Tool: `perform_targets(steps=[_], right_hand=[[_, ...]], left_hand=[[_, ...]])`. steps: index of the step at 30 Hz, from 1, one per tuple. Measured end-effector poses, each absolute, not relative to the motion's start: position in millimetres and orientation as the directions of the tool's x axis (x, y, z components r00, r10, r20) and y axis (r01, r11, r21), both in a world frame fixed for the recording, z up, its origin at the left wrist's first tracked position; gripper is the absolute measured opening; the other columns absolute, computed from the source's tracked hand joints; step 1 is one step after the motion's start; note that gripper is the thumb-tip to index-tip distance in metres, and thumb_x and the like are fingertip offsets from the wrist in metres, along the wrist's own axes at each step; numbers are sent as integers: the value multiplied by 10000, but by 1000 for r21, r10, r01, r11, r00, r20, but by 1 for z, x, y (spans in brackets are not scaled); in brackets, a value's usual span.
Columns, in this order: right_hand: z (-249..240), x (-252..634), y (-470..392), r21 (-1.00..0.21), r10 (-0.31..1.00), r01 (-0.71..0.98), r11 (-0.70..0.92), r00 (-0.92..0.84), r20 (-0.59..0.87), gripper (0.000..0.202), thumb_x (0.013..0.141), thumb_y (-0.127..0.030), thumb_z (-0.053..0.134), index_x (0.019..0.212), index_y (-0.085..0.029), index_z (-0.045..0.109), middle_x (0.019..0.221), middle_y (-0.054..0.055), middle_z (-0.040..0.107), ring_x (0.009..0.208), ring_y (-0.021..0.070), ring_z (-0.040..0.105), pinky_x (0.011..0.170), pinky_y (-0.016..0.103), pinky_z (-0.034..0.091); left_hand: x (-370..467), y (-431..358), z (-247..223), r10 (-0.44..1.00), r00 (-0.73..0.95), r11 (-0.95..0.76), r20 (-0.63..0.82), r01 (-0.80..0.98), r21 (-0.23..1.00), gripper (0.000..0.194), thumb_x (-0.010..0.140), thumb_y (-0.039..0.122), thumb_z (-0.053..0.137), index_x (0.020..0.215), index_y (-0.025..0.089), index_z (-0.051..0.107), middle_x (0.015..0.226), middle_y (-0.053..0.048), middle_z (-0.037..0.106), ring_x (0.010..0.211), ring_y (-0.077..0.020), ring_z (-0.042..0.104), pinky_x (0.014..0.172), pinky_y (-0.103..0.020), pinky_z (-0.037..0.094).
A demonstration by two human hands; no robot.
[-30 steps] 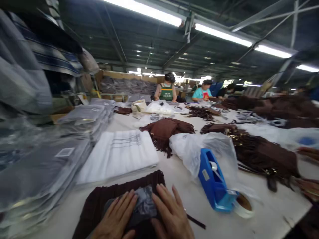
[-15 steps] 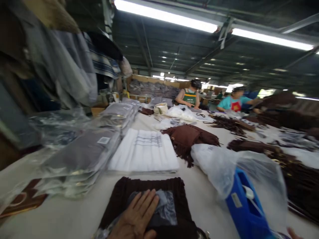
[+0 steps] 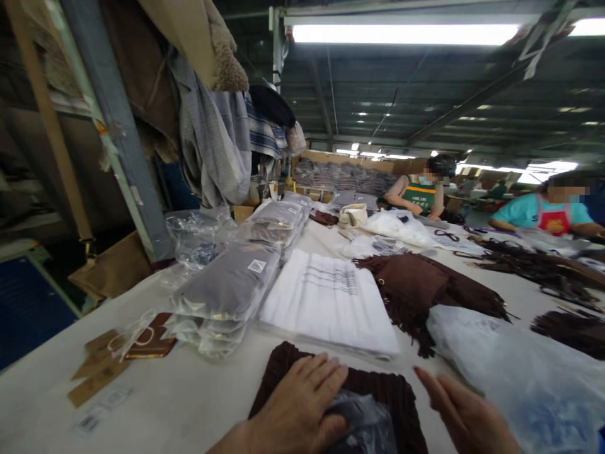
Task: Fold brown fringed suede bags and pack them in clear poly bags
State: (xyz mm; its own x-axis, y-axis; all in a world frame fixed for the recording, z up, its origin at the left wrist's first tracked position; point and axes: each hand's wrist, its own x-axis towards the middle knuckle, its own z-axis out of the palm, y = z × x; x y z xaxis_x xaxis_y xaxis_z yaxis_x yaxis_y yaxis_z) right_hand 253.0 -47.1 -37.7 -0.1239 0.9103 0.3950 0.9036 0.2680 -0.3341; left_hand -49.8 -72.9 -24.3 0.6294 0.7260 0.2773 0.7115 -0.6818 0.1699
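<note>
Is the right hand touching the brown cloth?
No, the right hand hovers open beside the brown cloth; only the left hand rests on it.

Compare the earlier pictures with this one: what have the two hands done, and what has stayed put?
The right hand has lifted off the brown fringed piece and now hovers to its right. The left hand still presses on that piece and its grey plastic bag. The white folded stack and bagged grey stacks lie unmoved.

The head camera looks forward and slightly down along the table (image 3: 189,391), hands close below.
</note>
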Motion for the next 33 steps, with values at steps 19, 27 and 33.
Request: perform_targets(steps=[19,27,33], right_hand=[[-50,169,77,-140,802,802,581,-593,-68,728,849,-651,330,1375,-152,395,1423,155,372,1293,296,382,1061,483,293],[-39,174,92,-248,779,779,575,-614,-123,732,815,-644,428,1343,-137,450,1391,159,429,1243,321,436,1042,488,318],[-29,176,107,-345,736,725,596,-665,-125,480,881,-498,408,1220,-208,585,1295,92,556,1203,248,492,1017,378,359]], left_hand=[[-76,38,-38,957,289,-279,-17,937,213,703,794,539,573,1333,117,412,1346,-184,464,1218,-346,431,1024,-528,313],[-71,47,-34,960,280,-277,-6,951,137,679,802,588,536,1305,141,444,1262,-175,518,1153,-332,473,975,-511,353],[-70,50,-32,955,296,-294,0,949,115,609,810,570,538,1256,157,488,1185,-151,556,1096,-317,504,929,-487,390]])
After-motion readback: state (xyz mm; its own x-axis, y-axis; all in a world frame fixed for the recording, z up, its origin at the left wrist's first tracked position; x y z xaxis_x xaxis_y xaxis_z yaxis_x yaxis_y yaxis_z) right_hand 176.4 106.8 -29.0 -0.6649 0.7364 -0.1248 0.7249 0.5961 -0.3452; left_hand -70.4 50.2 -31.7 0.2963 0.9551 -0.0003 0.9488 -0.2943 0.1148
